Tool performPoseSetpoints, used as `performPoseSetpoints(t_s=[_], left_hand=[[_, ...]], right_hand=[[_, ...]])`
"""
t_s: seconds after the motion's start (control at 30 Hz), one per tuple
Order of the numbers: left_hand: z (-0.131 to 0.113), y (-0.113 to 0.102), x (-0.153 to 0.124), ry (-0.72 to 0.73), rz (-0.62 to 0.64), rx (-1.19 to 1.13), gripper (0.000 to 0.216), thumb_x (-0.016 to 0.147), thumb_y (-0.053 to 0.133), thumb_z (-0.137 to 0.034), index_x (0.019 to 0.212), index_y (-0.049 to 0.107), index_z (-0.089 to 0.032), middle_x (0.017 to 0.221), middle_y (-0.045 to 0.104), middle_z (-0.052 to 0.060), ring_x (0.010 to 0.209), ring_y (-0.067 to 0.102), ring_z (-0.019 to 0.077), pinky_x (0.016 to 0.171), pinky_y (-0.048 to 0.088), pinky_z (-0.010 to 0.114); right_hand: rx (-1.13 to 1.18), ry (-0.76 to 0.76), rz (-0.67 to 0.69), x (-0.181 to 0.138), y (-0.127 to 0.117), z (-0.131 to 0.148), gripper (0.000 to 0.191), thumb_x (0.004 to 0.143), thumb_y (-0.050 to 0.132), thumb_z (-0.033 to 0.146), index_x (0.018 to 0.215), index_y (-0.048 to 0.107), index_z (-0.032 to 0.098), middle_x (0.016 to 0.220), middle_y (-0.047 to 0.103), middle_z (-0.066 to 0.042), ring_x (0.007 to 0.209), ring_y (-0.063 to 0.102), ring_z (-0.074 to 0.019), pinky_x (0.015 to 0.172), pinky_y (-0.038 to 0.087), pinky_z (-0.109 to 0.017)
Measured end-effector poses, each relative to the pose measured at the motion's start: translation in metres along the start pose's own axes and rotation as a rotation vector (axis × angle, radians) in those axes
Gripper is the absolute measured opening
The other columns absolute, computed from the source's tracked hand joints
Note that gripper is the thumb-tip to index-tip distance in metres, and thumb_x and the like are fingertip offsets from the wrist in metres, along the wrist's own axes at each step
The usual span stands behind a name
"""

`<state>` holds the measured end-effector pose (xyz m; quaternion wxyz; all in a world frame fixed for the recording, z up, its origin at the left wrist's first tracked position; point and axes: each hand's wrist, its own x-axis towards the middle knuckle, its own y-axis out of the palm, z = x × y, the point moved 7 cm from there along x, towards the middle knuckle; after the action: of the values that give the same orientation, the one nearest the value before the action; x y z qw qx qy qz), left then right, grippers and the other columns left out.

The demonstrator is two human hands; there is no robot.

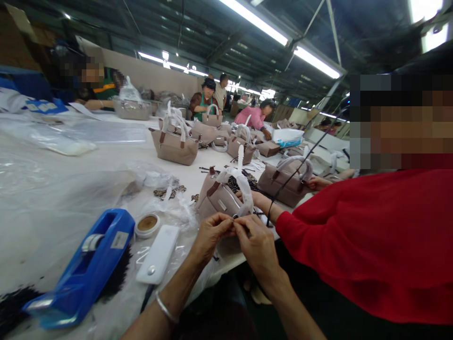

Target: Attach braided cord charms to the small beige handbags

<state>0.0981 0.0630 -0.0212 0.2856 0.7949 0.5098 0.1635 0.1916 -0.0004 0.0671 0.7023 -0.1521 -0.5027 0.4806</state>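
Observation:
My left hand [212, 233] and my right hand [257, 241] meet at the near side of a taupe handbag [220, 204]. Thumb and fingers of both are pinched together, tip to tip, around something small and dark that I cannot make out. The handbag stands on the table with brown leather tabs and a small metal plate on its front. White wrapping [244, 186] covers its handles, and one end of it sticks up. Close behind the bag, a hand of the co-worker in red reaches in; its fingers are partly hidden.
Left of my hands are a blue tape dispenser [88, 264], a white device [159, 255] with a cable and a round tin [147, 225]. Clear plastic sheets spread over the white table [123, 156]. A co-worker in a red sleeve [354, 226] sits close at right. More handbags [177, 146] stand beyond.

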Motion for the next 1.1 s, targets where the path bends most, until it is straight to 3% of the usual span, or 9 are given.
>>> performPoseSetpoints(t_s=[0.13,0.3,0.5,0.77,1.1], left_hand=[[-0.007,-0.002,-0.001,0.043,-0.036,0.126,0.028,0.067,0.081,-0.038,0.074,0.068,-0.014,0.067,0.069,0.0,0.063,0.063,0.0113,0.065,0.052,0.023],[-0.022,0.002,-0.002,0.095,0.007,0.392,0.029,0.071,0.076,-0.041,0.069,0.068,-0.013,0.061,0.066,-0.001,0.059,0.059,0.011,0.058,0.046,0.02],[-0.011,0.005,-0.005,-0.047,0.019,0.191,0.033,0.068,0.08,-0.043,0.074,0.065,-0.014,0.067,0.068,0.0,0.062,0.062,0.012,0.062,0.05,0.022],[-0.002,0.002,-0.003,-0.095,0.012,0.105,0.035,0.065,0.083,-0.039,0.074,0.06,-0.015,0.067,0.066,0.0,0.061,0.063,0.0119,0.06,0.05,0.022],[0.002,0.01,-0.005,-0.147,0.06,0.03,0.037,0.065,0.083,-0.041,0.068,0.057,-0.015,0.066,0.059,-0.003,0.06,0.054,0.0086,0.059,0.045,0.019]], right_hand=[[-0.061,-0.01,0.036,0.001,0.004,-0.001,0.013,0.092,0.055,0.016,0.086,0.066,0.019,0.083,0.065,-0.004,0.079,0.061,-0.0183,0.075,0.047,-0.029],[-0.056,-0.061,0.091,0.001,0.007,-0.001,0.02,0.094,0.05,0.016,0.083,0.066,0.021,0.084,0.064,-0.004,0.08,0.06,-0.0174,0.076,0.047,-0.028],[0.181,0.086,0.026,0.003,0.0,-0.011,0.012,0.086,0.058,0.012,0.089,0.065,0.022,0.085,0.066,-0.001,0.079,0.061,-0.0147,0.072,0.047,-0.024],[0.232,0.144,0.045,0.003,-0.001,-0.012,0.01,0.082,0.056,0.013,0.079,0.059,0.021,0.076,0.063,0.001,0.071,0.059,-0.0141,0.066,0.046,-0.024],[0.041,-0.066,0.002,-0.001,0.005,-0.002,0.017,0.084,0.048,0.009,0.072,0.051,0.021,0.071,0.057,0.001,0.069,0.055,-0.0142,0.064,0.041,-0.025]])
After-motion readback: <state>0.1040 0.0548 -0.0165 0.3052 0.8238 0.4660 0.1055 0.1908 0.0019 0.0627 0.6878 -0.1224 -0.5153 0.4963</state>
